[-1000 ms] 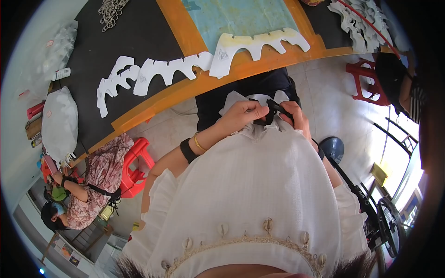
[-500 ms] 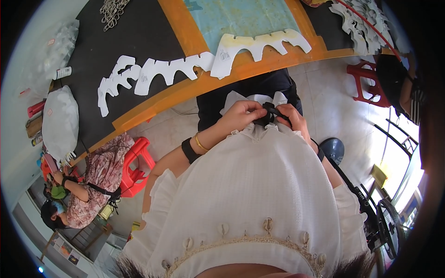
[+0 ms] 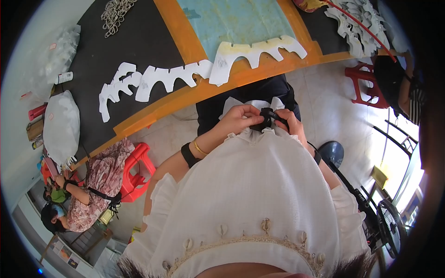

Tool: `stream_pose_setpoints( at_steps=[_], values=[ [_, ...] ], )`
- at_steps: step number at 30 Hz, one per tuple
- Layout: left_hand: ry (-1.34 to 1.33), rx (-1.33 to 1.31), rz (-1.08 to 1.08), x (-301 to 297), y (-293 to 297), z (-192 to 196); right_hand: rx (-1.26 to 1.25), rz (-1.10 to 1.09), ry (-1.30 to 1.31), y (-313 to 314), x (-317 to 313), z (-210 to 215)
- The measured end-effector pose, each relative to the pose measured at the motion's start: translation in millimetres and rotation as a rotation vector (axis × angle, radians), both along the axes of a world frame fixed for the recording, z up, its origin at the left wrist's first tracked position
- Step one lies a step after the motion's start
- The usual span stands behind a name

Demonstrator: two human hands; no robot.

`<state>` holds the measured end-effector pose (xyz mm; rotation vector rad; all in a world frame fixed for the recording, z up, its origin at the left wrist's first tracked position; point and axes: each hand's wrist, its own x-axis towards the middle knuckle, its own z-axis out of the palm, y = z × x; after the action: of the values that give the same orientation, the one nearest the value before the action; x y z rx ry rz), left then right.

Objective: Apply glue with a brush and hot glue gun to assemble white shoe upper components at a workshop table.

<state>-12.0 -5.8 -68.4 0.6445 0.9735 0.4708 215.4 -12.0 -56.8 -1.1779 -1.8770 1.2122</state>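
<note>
Black and orange, the table (image 3: 143, 41) is curving across the upper part of the view, with a pale blue panel (image 3: 232, 23) lying in it. Tiled floor (image 3: 315, 99) is showing below; a red stool (image 3: 134, 173) is standing at left beside a co-worker (image 3: 109, 169) in a patterned dress, and another stool (image 3: 359, 85) is standing at right. White, flat, scalloped pieces (image 3: 174, 76) are lying along the near edge, one overlapping the panel. Metal links (image 3: 116, 16) are heaping up near the top, and a bulging white bag (image 3: 61, 125) is resting at left. Sheer-looking white cloth with ruffles is making up the wearer's garment (image 3: 255, 176). Both forearms are angling inward over the lap. The left hand (image 3: 243, 118) is pinching a small black item (image 3: 266, 121), its exact shape unclear, between thumb and fingertips; the right hand (image 3: 292, 123) is clamping its other side, fingers curling.
</note>
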Motion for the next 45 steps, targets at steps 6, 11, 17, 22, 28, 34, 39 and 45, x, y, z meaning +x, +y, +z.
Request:
stream_pose_setpoints(
  at_steps=[6, 11, 17, 22, 28, 34, 39, 45],
  values=[
    [-0.07, 0.001, 0.129, 0.4, -6.6, -10.8, 0.069, 0.175, 0.042, 8.0, -4.3, 11.9],
    [-0.194, -0.071, 0.169, -2.3, -9.1, -16.7, -0.021, 0.164, -0.04, 5.7, -6.0, 14.6],
    [-0.102, -0.092, 0.127, -4.6, -4.9, -3.8, -0.066, 0.172, -0.053, 9.7, -10.6, 21.8],
    [-0.425, -0.337, 0.338, -11.1, -5.8, -11.2, 0.123, 0.308, -0.135, 14.6, -6.3, 17.3],
    [-0.171, -0.169, 0.2, 0.6, -5.0, -5.8, 0.062, 0.307, -0.135, 14.9, -7.2, 20.1],
    [-0.187, -0.213, 0.227, -2.3, -5.0, -12.8, 0.01, 0.271, -0.07, 12.9, -8.7, 22.2],
    [-0.14, -0.12, 0.192, -3.8, -4.1, -21.2, -0.085, 0.254, -0.02, 8.3, -4.3, 18.0],
    [0.054, -0.007, 0.08, -5.1, 3.9, -11.7, -0.003, 0.369, -0.031, 13.3, -5.8, 16.5]
  ],
)
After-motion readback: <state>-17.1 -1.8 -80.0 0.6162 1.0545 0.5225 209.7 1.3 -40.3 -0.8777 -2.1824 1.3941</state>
